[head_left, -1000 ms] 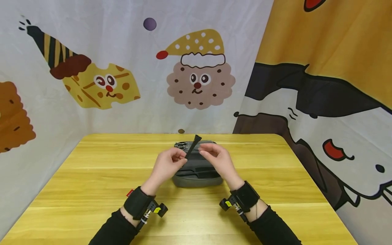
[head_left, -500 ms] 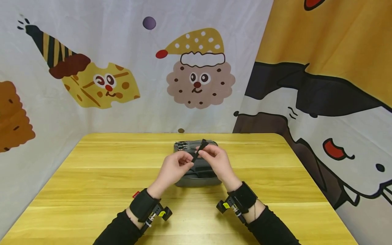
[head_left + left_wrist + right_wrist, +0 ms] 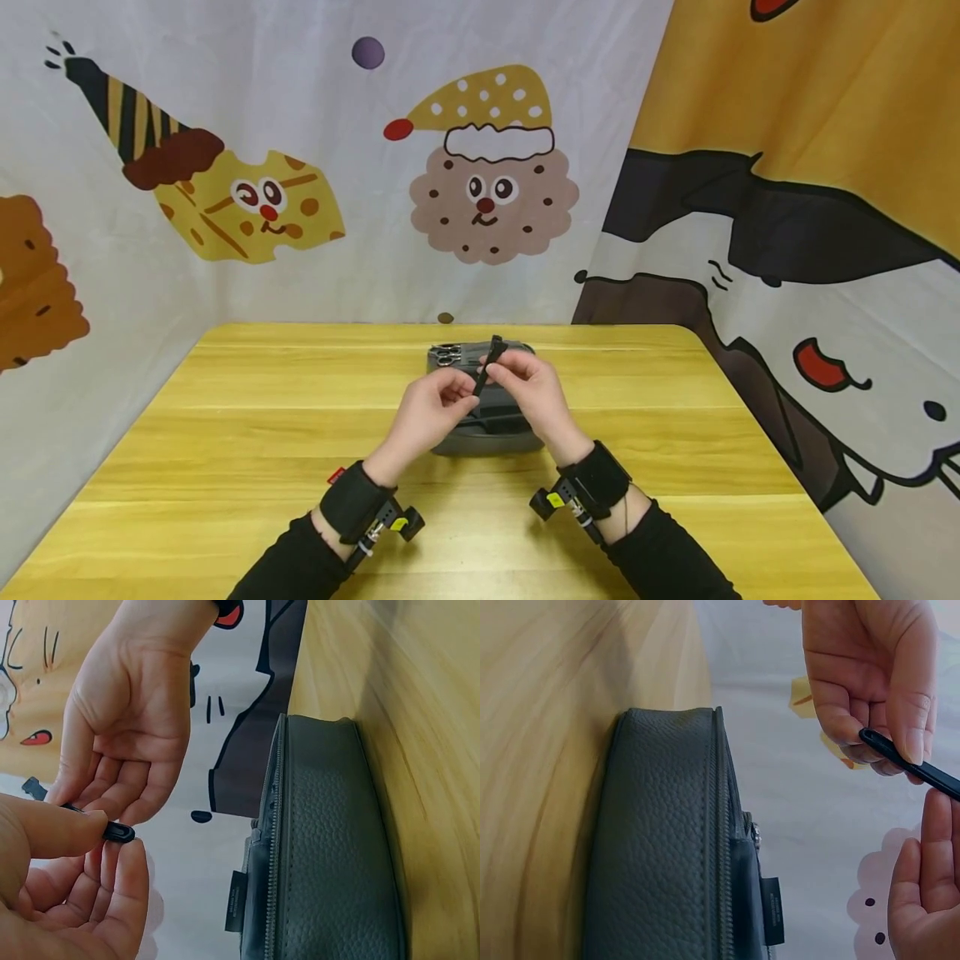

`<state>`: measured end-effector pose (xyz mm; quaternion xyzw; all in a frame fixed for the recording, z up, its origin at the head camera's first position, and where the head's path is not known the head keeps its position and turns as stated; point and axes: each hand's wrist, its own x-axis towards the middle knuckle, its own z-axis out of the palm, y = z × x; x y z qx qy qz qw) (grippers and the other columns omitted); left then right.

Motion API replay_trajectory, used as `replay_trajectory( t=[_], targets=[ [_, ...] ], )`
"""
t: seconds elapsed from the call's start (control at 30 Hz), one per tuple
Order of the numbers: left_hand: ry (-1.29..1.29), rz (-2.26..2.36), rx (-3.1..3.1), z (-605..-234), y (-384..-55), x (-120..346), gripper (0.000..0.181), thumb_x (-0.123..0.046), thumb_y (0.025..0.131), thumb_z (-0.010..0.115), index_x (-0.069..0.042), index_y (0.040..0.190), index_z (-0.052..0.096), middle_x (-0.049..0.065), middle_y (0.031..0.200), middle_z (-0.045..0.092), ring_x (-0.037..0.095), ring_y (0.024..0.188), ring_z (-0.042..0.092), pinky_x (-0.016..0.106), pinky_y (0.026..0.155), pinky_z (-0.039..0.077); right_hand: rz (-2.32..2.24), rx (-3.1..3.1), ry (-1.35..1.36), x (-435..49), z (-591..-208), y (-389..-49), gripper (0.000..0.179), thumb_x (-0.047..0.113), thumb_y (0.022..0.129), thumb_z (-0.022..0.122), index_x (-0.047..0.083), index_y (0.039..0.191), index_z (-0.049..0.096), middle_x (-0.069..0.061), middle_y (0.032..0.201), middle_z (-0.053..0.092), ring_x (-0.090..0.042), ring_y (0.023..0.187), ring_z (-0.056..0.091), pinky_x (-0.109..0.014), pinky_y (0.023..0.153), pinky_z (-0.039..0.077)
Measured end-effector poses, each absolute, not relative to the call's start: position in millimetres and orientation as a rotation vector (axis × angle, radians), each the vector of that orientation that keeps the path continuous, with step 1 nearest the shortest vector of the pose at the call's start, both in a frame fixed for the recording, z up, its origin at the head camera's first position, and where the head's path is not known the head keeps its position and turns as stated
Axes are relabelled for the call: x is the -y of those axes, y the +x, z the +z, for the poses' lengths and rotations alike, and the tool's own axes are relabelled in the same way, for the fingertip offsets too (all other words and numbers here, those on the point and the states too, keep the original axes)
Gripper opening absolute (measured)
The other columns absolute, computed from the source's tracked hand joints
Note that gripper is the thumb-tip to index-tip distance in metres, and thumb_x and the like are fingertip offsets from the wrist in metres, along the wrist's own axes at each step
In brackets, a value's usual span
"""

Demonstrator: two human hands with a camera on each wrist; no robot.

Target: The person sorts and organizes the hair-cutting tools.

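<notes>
My left hand [image 3: 426,412] pinches the lower end of a slim black tool [image 3: 481,383] between thumb and fingers. That end is rounded, with a small slot or hole in it, as the left wrist view shows. Toward the tool's upper, flared end, the thumb and fingertips of my right hand [image 3: 536,396] pinch it too. The tool is held tilted above an open grey zip case [image 3: 487,443]. Whether the flared end is a brush or a clip I cannot tell. Silver scissors [image 3: 447,356] lie at the case's back left.
The textured grey case [image 3: 337,840] rests on a wooden table [image 3: 247,442], its zipper undone and a small black tag [image 3: 773,911] sticking out. Dark tools lie inside, partly hidden by the hands. A printed curtain [image 3: 375,283] hangs behind the table.
A second ago only my left hand held the tool, with the right hand open beside it. The left hand has moved right with the tool, and the right hand now pinches it as well.
</notes>
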<state>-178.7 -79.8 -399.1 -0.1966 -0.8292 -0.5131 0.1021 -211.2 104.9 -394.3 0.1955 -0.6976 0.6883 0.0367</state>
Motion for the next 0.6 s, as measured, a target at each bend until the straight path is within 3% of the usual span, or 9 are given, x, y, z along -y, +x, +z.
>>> replay_trajectory(
  t=[0.1,0.23,0.47,0.6],
  targets=[
    [-0.593,-1.505,2.424,-399.6,-179.6,80.6,0.016,-0.006,0.089,0.074,-0.011,0.103,0.068,-0.002,0.093,0.063,0.013,0.085,0.061,0.030,0.076,0.053,2.090,2.148,0.614,-106.3,-391.6,-213.6,0.017,0.006,0.096,0.065,-0.010,0.100,0.069,-0.032,0.114,0.063,-0.025,0.104,0.063,-0.039,0.093,0.053],
    [-0.641,-1.466,2.373,-401.5,-183.9,87.6,0.018,-0.010,0.089,0.075,-0.009,0.106,0.068,0.000,0.096,0.064,0.013,0.086,0.062,0.031,0.076,0.054,2.026,2.186,0.656,-110.5,-387.8,-220.3,0.015,0.007,0.096,0.065,-0.007,0.098,0.070,-0.022,0.109,0.068,-0.023,0.101,0.064,-0.038,0.091,0.054],
    [-0.747,-1.325,2.282,-443.7,-214.8,115.2,0.024,-0.025,0.096,0.069,-0.008,0.112,0.067,0.007,0.102,0.064,0.018,0.089,0.063,0.036,0.077,0.054,1.812,2.327,0.676,-118.2,-380.6,-230.1,0.013,0.013,0.096,0.066,0.001,0.095,0.071,-0.009,0.100,0.071,-0.021,0.088,0.066,-0.039,0.084,0.055],
    [-0.651,-1.255,2.358,-432.1,-209.1,123.4,0.022,-0.015,0.093,0.072,-0.002,0.110,0.068,0.010,0.100,0.066,0.022,0.086,0.064,0.038,0.075,0.054,1.679,2.413,0.718,-120.5,-378.0,-233.4,0.013,0.016,0.097,0.066,0.005,0.097,0.072,-0.007,0.099,0.071,-0.025,0.087,0.066,-0.040,0.079,0.054]
  ],
)
